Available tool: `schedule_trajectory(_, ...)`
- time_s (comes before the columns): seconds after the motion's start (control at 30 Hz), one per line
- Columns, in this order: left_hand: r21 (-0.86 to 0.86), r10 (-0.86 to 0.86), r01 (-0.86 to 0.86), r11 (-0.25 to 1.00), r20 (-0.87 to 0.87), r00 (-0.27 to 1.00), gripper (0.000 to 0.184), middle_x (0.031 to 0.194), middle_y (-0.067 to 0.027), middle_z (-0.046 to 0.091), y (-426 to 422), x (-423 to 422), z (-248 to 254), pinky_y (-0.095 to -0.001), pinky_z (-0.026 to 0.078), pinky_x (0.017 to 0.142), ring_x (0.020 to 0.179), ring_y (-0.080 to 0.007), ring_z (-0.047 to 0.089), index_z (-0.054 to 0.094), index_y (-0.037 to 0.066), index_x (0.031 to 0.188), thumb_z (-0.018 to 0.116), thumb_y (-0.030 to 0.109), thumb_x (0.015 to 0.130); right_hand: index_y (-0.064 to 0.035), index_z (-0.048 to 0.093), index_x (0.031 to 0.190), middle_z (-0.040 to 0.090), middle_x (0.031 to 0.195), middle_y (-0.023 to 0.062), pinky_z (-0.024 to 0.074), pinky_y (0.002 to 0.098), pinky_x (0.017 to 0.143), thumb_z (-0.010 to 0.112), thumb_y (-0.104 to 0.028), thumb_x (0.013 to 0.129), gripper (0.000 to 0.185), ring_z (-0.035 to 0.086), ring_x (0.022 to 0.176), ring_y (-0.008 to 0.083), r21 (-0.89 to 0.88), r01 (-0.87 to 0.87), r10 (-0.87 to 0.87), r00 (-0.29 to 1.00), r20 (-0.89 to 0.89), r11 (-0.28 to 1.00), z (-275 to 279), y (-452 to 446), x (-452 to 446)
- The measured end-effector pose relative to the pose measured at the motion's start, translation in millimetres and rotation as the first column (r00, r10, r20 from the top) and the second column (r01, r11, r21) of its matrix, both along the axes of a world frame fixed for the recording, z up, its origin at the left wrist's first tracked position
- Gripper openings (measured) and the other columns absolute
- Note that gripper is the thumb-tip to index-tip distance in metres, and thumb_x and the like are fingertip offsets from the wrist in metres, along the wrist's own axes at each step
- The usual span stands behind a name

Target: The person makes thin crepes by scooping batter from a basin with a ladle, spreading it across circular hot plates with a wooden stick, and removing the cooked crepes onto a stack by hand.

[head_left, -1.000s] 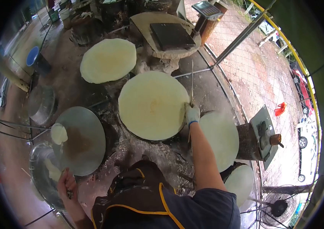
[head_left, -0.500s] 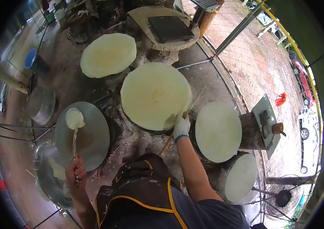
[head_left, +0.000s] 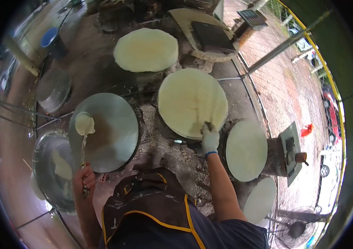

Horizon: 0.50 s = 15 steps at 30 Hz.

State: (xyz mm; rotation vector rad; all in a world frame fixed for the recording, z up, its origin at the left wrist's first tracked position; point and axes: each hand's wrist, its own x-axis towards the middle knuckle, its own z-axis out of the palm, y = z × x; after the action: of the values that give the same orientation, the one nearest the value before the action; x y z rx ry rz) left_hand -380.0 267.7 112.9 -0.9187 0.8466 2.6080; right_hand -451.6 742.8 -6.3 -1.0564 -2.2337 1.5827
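My left hand (head_left: pixel 84 179) is closed round the handle of a ladle (head_left: pixel 84 123). The ladle's bowl, full of pale batter, is over the left side of a bare grey griddle (head_left: pixel 118 120) with a brown patch. My right hand (head_left: pixel 210 139), in a white glove with a blue cuff, is at the near edge of a large round pale crepe (head_left: pixel 191 97) on the middle griddle. Its fingers are closed together, with a small dark bit at their tips that I cannot make out.
A metal basin (head_left: pixel 43 159) with batter stands at my left. More round sheets lie on the far griddle (head_left: pixel 145 50) and the right griddles (head_left: pixel 247 151). A dark square board (head_left: pixel 213 37) rests on a wooden slab. A fan (head_left: pixel 297 229) stands at lower right.
The view has shifted, so the griddles appear farther right. My right hand has moved slightly at the crepe's near edge; the thin tool-like shape by its fingers no longer shows clearly. The ladle stays over the griddle.
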Motion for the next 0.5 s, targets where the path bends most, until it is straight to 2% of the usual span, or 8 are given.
schedule_trajectory(0.03, -0.012, 0.018, -0.018, 1.000, 0.003, 1.000, 0.024, 0.070, -0.0016, 0.040, 0, 1, 3, -0.0182, 0.032, 0.033, 0.044, -0.0045, 0.036, 0.045, -0.005, 0.113, 0.047, 0.002, 0.089, -0.0077, 0.061, 0.116, 0.067, 0.091, 0.0148, 0.0499, 0.0351, 0.078, 0.059, -0.027, 0.087, 0.034, 0.066, 0.089, 0.0246, 0.147, -0.142, 0.131, 0.988, 0.085, 0.979, 4, -19, -8)
schedule_trajectory(0.1, -0.037, 0.047, -0.047, 0.998, 0.007, 0.999, 0.024, 0.070, -0.0015, 0.040, -5, 4, 4, -0.0181, 0.032, 0.033, 0.044, -0.0044, 0.035, 0.045, -0.005, 0.112, 0.047, 0.002, 0.089, -0.0074, 0.061, 0.118, 0.067, 0.096, 0.0190, 0.0495, 0.0408, 0.080, 0.062, -0.037, 0.085, 0.044, 0.065, 0.093, 0.0292, 0.391, -0.429, 0.333, 0.897, 0.291, 0.814, 5, -58, -34)
schedule_trajectory(0.17, -0.067, 0.070, -0.069, 0.995, 0.012, 0.997, 0.024, 0.069, -0.0013, 0.040, -10, 9, 2, -0.0178, 0.031, 0.033, 0.044, -0.0040, 0.035, 0.045, -0.004, 0.112, 0.047, 0.002, 0.089, -0.0093, 0.055, 0.127, 0.065, 0.103, 0.0216, 0.0487, 0.0456, 0.081, 0.062, -0.046, 0.081, 0.059, 0.063, 0.098, 0.0352, 0.443, -0.609, 0.470, 0.792, 0.390, 0.658, 21, -99, -65)
schedule_trajectory(0.27, -0.132, 0.079, -0.078, 0.988, 0.003, 0.997, 0.021, 0.070, -0.0007, 0.040, -10, 20, 12, -0.0180, 0.033, 0.032, 0.044, -0.0035, 0.036, 0.047, -0.004, 0.111, 0.045, 0.005, 0.091, -0.0104, 0.047, 0.134, 0.062, 0.106, 0.0210, 0.0491, 0.0456, 0.081, 0.063, -0.050, 0.079, 0.069, 0.062, 0.097, 0.0361, 0.552, -0.665, 0.454, 0.747, 0.486, 0.503, 4, -139, -105)
schedule_trajectory(0.37, -0.111, 0.090, -0.083, 0.990, 0.062, 0.994, 0.021, 0.070, -0.0002, 0.040, -19, 29, 14, -0.0180, 0.032, 0.032, 0.043, -0.0032, 0.035, 0.048, -0.002, 0.110, 0.045, 0.005, 0.091, -0.0113, 0.039, 0.139, 0.059, 0.114, 0.0205, 0.0497, 0.0459, 0.080, 0.063, -0.051, 0.079, 0.076, 0.061, 0.100, 0.0359, 0.536, -0.740, 0.431, 0.672, 0.602, 0.405, 8, -147, -122)
schedule_trajectory(0.5, -0.060, 0.089, -0.086, 0.994, 0.057, 0.994, 0.021, 0.070, 0.0001, 0.039, -29, 42, 13, -0.0176, 0.030, 0.032, 0.042, -0.0030, 0.034, 0.048, 0.000, 0.111, 0.046, 0.005, 0.091, -0.0125, 0.046, 0.134, 0.062, 0.107, 0.0185, 0.0500, 0.0462, 0.079, 0.059, -0.043, 0.084, 0.060, 0.063, 0.097, 0.0357, 0.568, -0.697, 0.418, 0.717, 0.559, 0.437, -2, -135, -123)
